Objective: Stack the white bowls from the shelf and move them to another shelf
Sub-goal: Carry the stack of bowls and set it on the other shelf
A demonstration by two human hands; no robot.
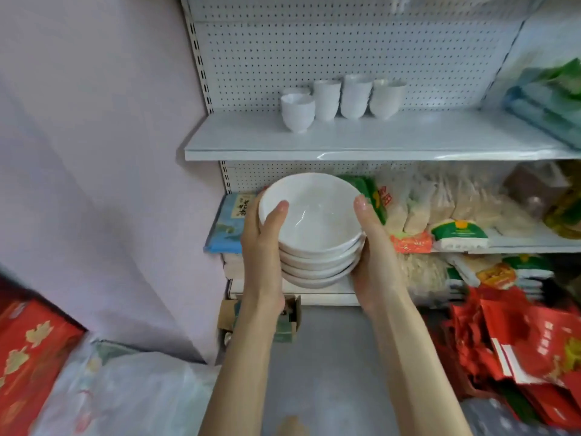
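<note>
A stack of white bowls [314, 215], four nested, is held in the air between both hands in front of the shelving, below the white shelf board [408, 143]. The left hand [264, 243] grips its left side and the right hand [375, 256] its right, each thumb lying up against the top bowl's rim; the fingers curl behind the stack, mostly hidden. Stacked white cups [342, 97] stand on the board above, and food packets [440, 209] fill the lower shelf behind.
</note>
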